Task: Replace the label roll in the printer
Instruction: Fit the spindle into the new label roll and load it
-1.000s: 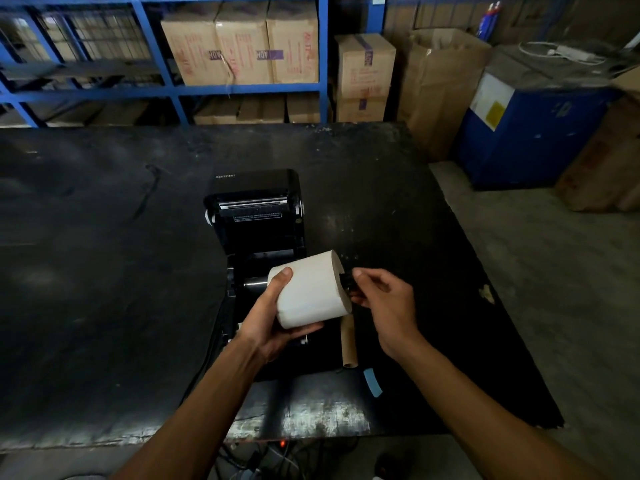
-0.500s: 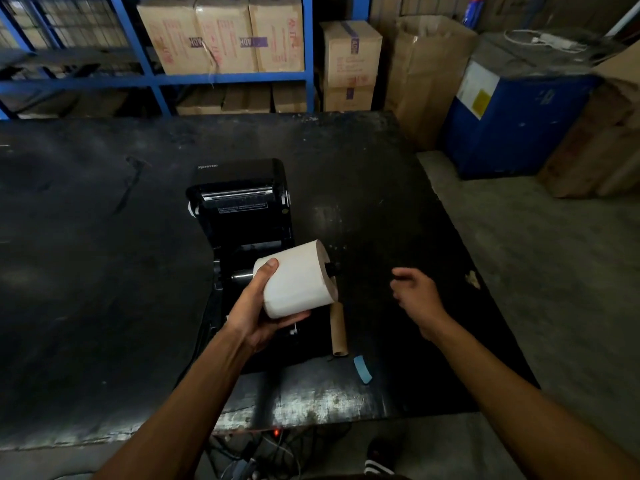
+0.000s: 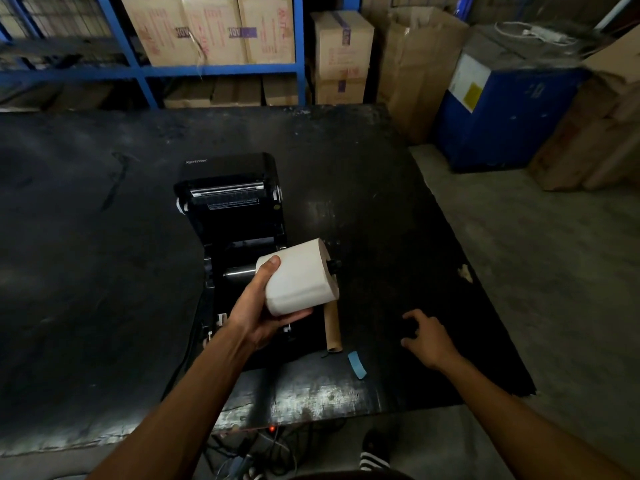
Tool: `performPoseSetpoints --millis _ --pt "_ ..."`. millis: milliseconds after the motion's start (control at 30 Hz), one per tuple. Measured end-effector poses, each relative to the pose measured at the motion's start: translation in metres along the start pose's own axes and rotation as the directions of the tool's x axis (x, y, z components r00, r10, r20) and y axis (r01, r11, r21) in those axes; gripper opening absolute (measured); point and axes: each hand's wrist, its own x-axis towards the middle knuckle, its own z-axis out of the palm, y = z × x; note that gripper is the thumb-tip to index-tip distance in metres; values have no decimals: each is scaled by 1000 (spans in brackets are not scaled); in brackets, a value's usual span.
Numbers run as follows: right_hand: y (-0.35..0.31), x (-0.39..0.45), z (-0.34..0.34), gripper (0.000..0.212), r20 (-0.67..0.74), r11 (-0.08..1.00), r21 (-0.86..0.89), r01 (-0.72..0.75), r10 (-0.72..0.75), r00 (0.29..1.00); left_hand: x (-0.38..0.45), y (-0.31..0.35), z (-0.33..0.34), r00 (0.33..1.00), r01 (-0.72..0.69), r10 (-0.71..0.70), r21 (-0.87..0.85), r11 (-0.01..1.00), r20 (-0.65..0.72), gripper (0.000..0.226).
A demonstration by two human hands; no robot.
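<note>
- Both hands are out over the dark surface (image 3: 104, 237): my left hand (image 3: 258, 317) is wrapped around the white label roll (image 3: 298, 280), thumb on the roll's left end and fingers curled under its near side.
- I hold the roll in the air, tilted, just above the open bay of the black printer (image 3: 232, 216); it does not sit in the bay.
- A black spindle end (image 3: 333, 266) sticks out of the roll's right face.
- My right hand (image 3: 427, 336) is well apart from the roll, off to the right, palm down with the fingers loosely spread and bent; it holds nothing. I cannot tell whether the fingertips touch the surface.
- The printer's lid stands raised at the far side, with the word "Xprinter" on its top and a shiny bar across the inside.
- A bare cardboard core (image 3: 331, 329) lies on the surface just right of the printer, pointing toward me, partly under the held roll as I see it.
- A small blue strip (image 3: 357, 364) lies near the core's near end, between the core and my right hand.
- Beyond the surface stand a blue shelf rack (image 3: 221, 69) loaded with cardboard boxes (image 3: 207, 29) and, to the right, a blue bin (image 3: 502, 109).
</note>
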Motion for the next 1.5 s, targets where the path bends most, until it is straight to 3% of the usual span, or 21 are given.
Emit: performPoseSetpoints --millis 67,133,200,267,300,367,633,767,867,967,1033,1167,1367,1500 --pt "-7 -6 -1 51 -13 993 116 18 -17 1000 -1 -1 2 1000 8 -8 2 1000 5 75" --pt "-21 -12 -4 46 31 889 458 2 -18 999 -1 -2 1 1000 14 -14 3 1000 10 78" --pt "-41 -16 -11 36 154 498 860 -114 -40 987 -1 -2 0 1000 17 -17 1 1000 10 74" --pt "-60 -18 -20 26 220 111 972 -208 -118 968 1 -2 -2 1000 19 -19 -3 1000 14 68" --pt "-69 -19 -25 26 231 13 973 -231 -154 961 1 -2 -3 1000 19 -18 -3 1000 19 66" --pt "-83 -22 -34 26 230 -54 967 -247 -218 948 1 -2 -3 1000 17 -17 -5 1000 18 63" --pt "-126 -35 -41 26 135 64 990 -124 -233 963 -1 -1 -6 1000 -2 3 -23 1000 15 65" --pt "-135 -40 -37 33 62 254 967 7 -262 963 -3 0 -8 1000 -10 11 -20 1000 0 64" --pt "-143 -43 -31 27 -60 288 950 123 -218 974 -3 0 -10 1000 -9 9 -21 1000 -6 64" --pt "-147 -44 -27 24 -229 397 877 269 -145 962 -2 0 -11 1000 -6 5 -41 999 -20 61" --pt "-149 -45 -22 24 -270 447 835 321 -174 947 -1 0 -12 1000 -9 8 -43 999 -17 60" --pt "-152 -50 -10 23 -254 502 775 385 -310 916 1 0 -11 1000 -10 9 -32 999 -17 63" --pt "-150 -46 -7 8 -302 512 741 435 -325 896 2 1 -10 1000 -9 9 -12 1000 -11 75" --pt "-150 -45 -6 28 -302 503 726 470 -381 874 3 0 -8 1000 2 -2 6 1000 -11 83"
